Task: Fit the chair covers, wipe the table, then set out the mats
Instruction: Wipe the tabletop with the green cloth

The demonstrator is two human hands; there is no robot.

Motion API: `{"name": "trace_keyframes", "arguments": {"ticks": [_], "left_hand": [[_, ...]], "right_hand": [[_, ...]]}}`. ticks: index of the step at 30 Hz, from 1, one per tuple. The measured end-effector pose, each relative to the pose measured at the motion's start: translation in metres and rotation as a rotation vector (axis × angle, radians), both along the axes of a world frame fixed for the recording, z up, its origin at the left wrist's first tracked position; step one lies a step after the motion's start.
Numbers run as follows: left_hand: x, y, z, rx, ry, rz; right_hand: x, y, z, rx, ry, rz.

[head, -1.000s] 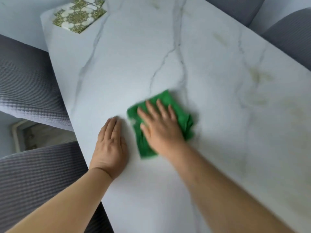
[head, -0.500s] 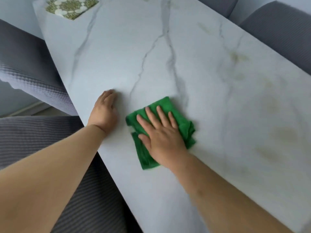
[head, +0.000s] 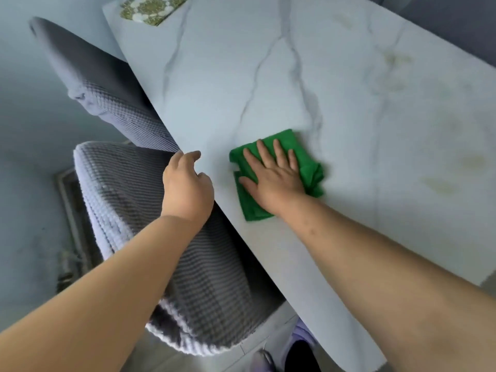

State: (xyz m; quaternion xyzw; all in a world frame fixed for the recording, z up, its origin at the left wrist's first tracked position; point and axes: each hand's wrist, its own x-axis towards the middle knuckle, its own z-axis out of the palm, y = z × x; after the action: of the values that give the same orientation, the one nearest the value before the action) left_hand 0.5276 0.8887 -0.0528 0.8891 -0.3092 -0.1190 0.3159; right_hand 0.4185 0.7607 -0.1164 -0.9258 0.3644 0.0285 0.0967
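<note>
A folded green cloth lies on the white marble table near its left edge. My right hand presses flat on the cloth with fingers spread and straight. My left hand rests at the table's left edge, fingers loosely bent, holding nothing. A stack of green-and-white patterned mats sits at the table's far left corner. Two chairs in grey ribbed covers stand along the left side, the near chair under my left forearm, the far chair beyond it.
Faint yellowish stains mark the table on the right. Another grey-covered chair shows at the top right. My feet in slippers stand on the floor by the table's near edge.
My left hand slid from flat on the table back to its left edge. My right hand keeps wiping with the cloth, close to the left edge. The view shifted right.
</note>
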Motion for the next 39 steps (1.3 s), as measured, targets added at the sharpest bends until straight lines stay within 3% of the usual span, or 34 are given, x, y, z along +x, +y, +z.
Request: {"name": "trace_keyframes", "arguments": {"ticks": [3, 10, 16, 23, 28, 34, 39], "left_hand": [[-0.02, 0.013, 0.002, -0.014, 0.029, 0.015], [-0.063, 0.023, 0.015, -0.06, 0.162, 0.01], [-0.107, 0.025, 0.009, -0.008, 0.159, 0.052], [-0.165, 0.012, -0.011, -0.032, 0.129, 0.178], [-0.21, -0.015, -0.026, -0.02, 0.105, 0.218], [-0.239, -0.042, -0.045, 0.026, 0.056, 0.252], [-0.245, -0.049, -0.072, 0.105, -0.082, 0.218]], "right_hand": [[0.005, 0.049, 0.003, 0.049, -0.003, 0.167], [-0.059, 0.093, 0.005, 0.054, 0.034, 0.276], [-0.136, 0.106, -0.002, 0.049, 0.001, 0.375], [-0.242, 0.097, -0.009, 0.035, -0.026, 0.673], [-0.299, 0.037, -0.011, 0.007, 0.032, 0.868], [-0.351, -0.096, 0.001, 0.043, 0.126, 0.708], [-0.305, -0.174, 0.014, 0.128, 0.08, 0.098]]}}
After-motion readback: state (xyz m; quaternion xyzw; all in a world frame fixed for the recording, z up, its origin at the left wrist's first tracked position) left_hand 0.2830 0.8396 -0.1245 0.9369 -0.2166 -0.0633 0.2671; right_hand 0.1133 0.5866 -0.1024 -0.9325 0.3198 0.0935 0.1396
